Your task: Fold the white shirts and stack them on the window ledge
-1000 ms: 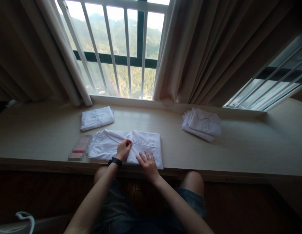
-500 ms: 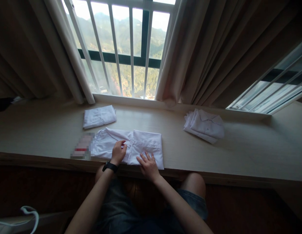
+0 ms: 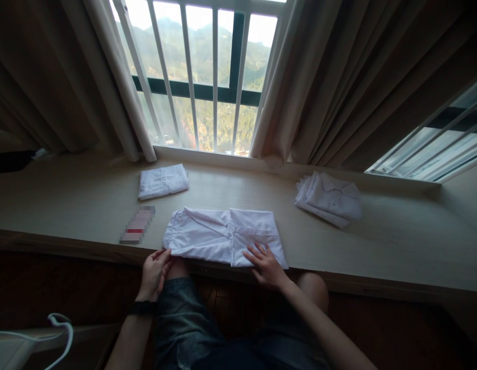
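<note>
A partly folded white shirt (image 3: 207, 234) lies lengthwise along the front edge of the pale countertop (image 3: 238, 190). Its right half is folded over into a neat rectangle, while the left end is looser and creased. At its lower left corner, my left hand (image 3: 156, 270) has thumb and fingers closed together on the cloth. A dark band circles that wrist. My right hand (image 3: 267, 264) rests on the shirt's right part, fingers spread and lying flat.
A folded white garment (image 3: 163, 181) lies at the back left. Stacked white shirts (image 3: 331, 198), one with its collar up top, sit at the right. A blurred-out pinkish rectangular item (image 3: 138, 224) is left of the shirt. Behind are a barred window (image 3: 200, 92) and curtains (image 3: 323, 77).
My left hand has moved from the shirt's middle to its lower left corner. The shirt has shifted right, away from the pinkish item, with my right hand still flat on it.
</note>
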`<action>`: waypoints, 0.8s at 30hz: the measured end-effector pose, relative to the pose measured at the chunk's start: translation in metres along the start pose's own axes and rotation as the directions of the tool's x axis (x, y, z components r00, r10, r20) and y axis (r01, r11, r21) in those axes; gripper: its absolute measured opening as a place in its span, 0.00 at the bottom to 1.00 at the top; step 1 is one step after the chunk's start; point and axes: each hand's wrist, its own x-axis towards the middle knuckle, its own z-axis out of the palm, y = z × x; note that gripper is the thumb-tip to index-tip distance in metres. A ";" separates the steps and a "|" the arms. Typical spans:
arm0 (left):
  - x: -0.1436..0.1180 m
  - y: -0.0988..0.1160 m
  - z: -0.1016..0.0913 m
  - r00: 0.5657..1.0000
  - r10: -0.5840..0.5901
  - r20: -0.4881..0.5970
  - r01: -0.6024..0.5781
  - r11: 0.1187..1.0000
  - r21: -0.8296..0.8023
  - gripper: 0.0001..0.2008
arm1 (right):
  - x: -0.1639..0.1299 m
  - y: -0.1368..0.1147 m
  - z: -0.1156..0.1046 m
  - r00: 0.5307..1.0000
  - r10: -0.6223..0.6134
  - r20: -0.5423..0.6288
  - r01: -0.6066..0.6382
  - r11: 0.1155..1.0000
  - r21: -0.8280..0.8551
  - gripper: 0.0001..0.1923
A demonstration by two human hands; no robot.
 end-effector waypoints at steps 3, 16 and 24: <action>-0.007 -0.001 0.010 0.997 -0.072 0.034 0.072 0.997 -0.014 0.13 | 0.004 0.007 -0.025 0.997 -0.001 0.073 -0.005 0.996 0.090 0.33; -0.004 0.002 0.040 0.967 -0.253 0.022 0.254 0.963 -0.087 0.06 | 0.111 -0.027 0.028 0.940 0.332 -0.074 -0.335 0.942 -0.020 0.26; 0.002 0.005 0.063 0.986 0.140 0.085 -0.154 0.970 0.187 0.15 | 0.108 -0.022 0.032 0.937 0.334 -0.104 -0.336 0.942 0.005 0.28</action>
